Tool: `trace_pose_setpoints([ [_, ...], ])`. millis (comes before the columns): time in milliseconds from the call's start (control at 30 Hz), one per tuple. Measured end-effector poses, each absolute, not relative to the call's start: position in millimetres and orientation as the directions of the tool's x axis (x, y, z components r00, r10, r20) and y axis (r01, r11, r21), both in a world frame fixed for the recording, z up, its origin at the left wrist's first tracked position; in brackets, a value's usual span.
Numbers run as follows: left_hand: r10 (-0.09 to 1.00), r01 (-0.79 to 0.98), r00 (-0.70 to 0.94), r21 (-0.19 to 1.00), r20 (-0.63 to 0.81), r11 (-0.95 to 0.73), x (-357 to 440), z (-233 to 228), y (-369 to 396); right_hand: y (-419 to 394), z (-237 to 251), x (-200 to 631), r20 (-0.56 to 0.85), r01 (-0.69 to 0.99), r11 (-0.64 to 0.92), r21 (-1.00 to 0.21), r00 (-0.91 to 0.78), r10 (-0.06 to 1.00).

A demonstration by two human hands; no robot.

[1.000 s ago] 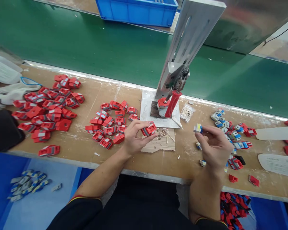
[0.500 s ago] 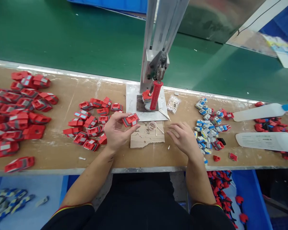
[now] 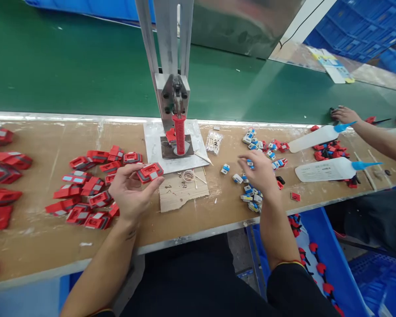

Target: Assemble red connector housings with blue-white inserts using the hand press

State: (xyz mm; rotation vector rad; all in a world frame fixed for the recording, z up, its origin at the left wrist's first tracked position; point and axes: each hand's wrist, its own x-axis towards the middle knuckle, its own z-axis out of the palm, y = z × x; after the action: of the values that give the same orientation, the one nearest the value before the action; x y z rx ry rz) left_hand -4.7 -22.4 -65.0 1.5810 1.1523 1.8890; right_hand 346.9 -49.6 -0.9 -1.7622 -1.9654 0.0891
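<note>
Wooden bench [image 3: 46, 246] beside green conveyor. My left hand [image 3: 128, 193] pinches a red housing [image 3: 150, 171], long axis level, pointing toward the press [image 3: 176, 136]. My right hand [image 3: 260, 174], fingers spread open, hovers over the blue-and-white inserts [image 3: 251, 193], well right of the housing.

Long brown workbench [image 3: 36, 246] beside a green belt [image 3: 69, 75].
Shiny metal wall [image 3: 237, 26] far off, stacked blue crates [image 3: 363, 31] far right, blue bin [image 3: 333, 264] down near right.
</note>
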Motion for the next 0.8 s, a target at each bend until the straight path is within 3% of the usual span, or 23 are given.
trace_pose_setpoints([
  [100, 0.766, 0.189, -0.240, 0.802, 0.597, -0.566, -3, -68, -21, -13, -8, 304, 0.055, 0.908, 0.243, -0.340, -0.239, 0.970],
  [167, 0.771, 0.188, -0.223, 0.803, 0.596, -0.566, -3, -70, -20, 7, -13, 281, -0.086, 0.931, 0.208, -0.301, -0.244, 0.966],
  [233, 0.775, 0.188, -0.214, 0.804, 0.594, -0.564, -3, -70, -19, 18, -16, 271, -0.141, 0.945, 0.162, -0.285, -0.209, 0.968],
  [367, 0.795, 0.192, -0.190, 0.816, 0.576, -0.545, -3, -68, -20, 14, -15, 282, -0.123, 0.936, 0.129, -0.328, -0.178, 0.976],
  [467, 0.805, 0.194, -0.144, 0.814, 0.576, -0.548, 0, -65, -24, 0, -5, 295, 0.063, 0.809, 0.208, -0.550, -0.209, 0.976],
  [567, 0.797, 0.170, -0.082, 0.797, 0.598, -0.580, 3, -62, -28, -16, 5, 293, 0.217, 0.556, 0.303, -0.774, -0.216, 0.952],
  [700, 0.797, 0.132, 0.022, 0.788, 0.604, -0.601, 5, -61, -31, -36, 5, 266, 0.198, 0.284, 0.276, -0.918, -0.276, 0.941],
  [800, 0.783, 0.106, 0.071, 0.776, 0.618, -0.622, 5, -60, -33, -48, 2, 248, 0.155, 0.292, 0.263, -0.920, -0.346, 0.925],
])
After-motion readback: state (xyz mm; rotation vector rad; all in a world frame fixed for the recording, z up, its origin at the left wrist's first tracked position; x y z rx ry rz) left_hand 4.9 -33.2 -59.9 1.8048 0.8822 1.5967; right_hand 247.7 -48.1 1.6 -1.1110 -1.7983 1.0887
